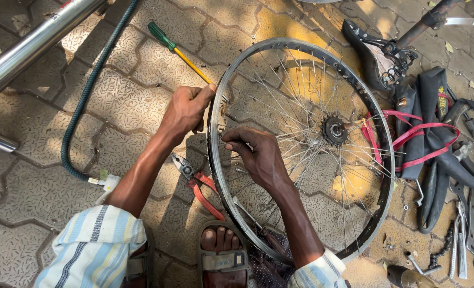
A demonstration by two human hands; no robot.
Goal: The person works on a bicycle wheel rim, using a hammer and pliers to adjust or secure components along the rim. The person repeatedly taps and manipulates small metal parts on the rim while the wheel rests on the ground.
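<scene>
Left hand (186,109) grips a screwdriver (178,52) at the rim's left edge, fist closed around the shaft, green handle pointing to the upper left; right hand (255,154) reaches inside the bare wheel (301,149) at frame centre, fingers pinching a spoke near the rim. Tyre and tube (434,144) already lie off at right, so stripping looks done and spoke work seems mid-way. Pliers (199,184) lie on the paving (39,186) between the forearms, sandalled foot (223,256) braces the rim at the bottom.

Screwdriver (179,52) tip hidden behind left hand (186,109); tools (468,234) cut off.
</scene>
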